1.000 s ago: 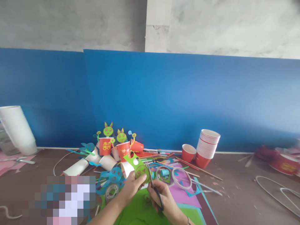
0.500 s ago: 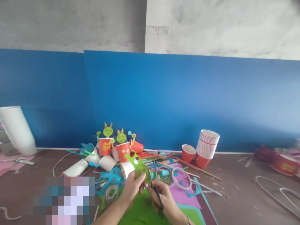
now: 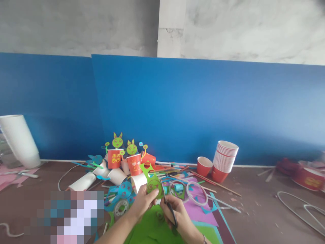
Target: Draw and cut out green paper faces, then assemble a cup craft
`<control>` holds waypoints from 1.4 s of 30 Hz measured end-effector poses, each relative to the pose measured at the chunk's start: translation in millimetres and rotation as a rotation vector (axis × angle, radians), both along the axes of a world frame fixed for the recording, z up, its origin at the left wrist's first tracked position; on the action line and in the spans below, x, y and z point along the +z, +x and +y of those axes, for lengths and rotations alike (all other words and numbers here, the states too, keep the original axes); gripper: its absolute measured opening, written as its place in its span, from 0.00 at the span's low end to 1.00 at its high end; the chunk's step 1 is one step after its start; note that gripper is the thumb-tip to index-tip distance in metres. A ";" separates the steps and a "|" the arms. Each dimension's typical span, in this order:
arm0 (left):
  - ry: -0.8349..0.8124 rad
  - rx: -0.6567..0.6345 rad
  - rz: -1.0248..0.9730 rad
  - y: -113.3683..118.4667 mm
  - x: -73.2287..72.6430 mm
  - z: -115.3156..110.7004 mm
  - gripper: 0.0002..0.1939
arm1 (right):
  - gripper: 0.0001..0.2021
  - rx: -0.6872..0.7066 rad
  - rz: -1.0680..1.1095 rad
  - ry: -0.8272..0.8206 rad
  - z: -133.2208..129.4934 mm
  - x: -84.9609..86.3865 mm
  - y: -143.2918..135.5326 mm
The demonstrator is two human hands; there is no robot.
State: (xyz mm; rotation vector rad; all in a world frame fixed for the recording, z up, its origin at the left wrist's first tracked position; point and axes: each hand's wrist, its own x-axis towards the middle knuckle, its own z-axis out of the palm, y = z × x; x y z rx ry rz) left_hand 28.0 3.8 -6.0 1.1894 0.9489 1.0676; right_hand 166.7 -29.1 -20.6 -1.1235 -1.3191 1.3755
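Centrally, left hand point(image 3: 142, 202) pinching green cutout paper point(image 3: 153, 187); right hand point(image 3: 176, 213) closed round scissors point(image 3: 168, 206), blades at paper's right edge. Beneath: green sheets point(image 3: 152, 230). Far left: two rabbit-faced red cups point(image 3: 115, 159). Farther right: cup stack point(image 3: 223, 159).

Green paper point(image 3: 153, 185), holed, bearing a drawn face; black-handled scissors point(image 3: 164, 196), slanted, blades at the paper's right edge.
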 end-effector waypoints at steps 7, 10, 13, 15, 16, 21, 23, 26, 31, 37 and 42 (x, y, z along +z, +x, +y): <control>-0.019 -0.003 -0.019 -2.6 -1.2 1.1 0.19 | 0.15 -0.006 0.003 -0.011 0.0 1.6 0.1; -0.016 -0.002 -0.014 -3.3 -5.5 3.6 0.20 | 0.15 -0.014 0.001 -0.016 0.2 2.9 -0.6; -0.006 0.002 -0.010 -3.1 -8.1 5.7 0.21 | 0.15 -0.017 0.007 -0.022 0.8 2.4 -0.5; 0.006 -0.001 -0.012 -2.9 -7.5 5.6 0.21 | 0.15 -0.010 0.004 -0.025 1.2 1.1 0.1; 0.013 -0.007 -0.013 -2.9 -6.6 5.1 0.21 | 0.15 -0.004 -0.001 -0.027 1.4 0.3 0.5; 0.029 -0.051 -0.010 -4.6 -0.6 1.7 0.19 | 0.14 0.017 -0.008 -0.026 1.3 -0.7 1.6; 0.028 -0.059 -0.014 -5.4 0.0 1.7 0.19 | 0.14 0.015 -0.006 -0.017 1.0 0.6 1.6; 0.022 -0.069 -0.017 -6.3 -1.3 3.0 0.18 | 0.14 0.010 -0.015 -0.013 0.5 2.9 1.7; 0.020 -0.062 -0.029 -6.6 -5.2 4.9 0.19 | 0.13 -0.002 -0.011 -0.022 1.0 4.0 1.2; 0.025 -0.010 -0.021 -4.3 -6.4 5.4 0.20 | 0.14 -0.009 -0.006 -0.020 3.4 -0.8 0.2; 0.039 -0.026 0.015 -5.0 -4.8 5.1 0.20 | 0.14 0.023 -0.011 -0.020 3.7 -4.7 1.4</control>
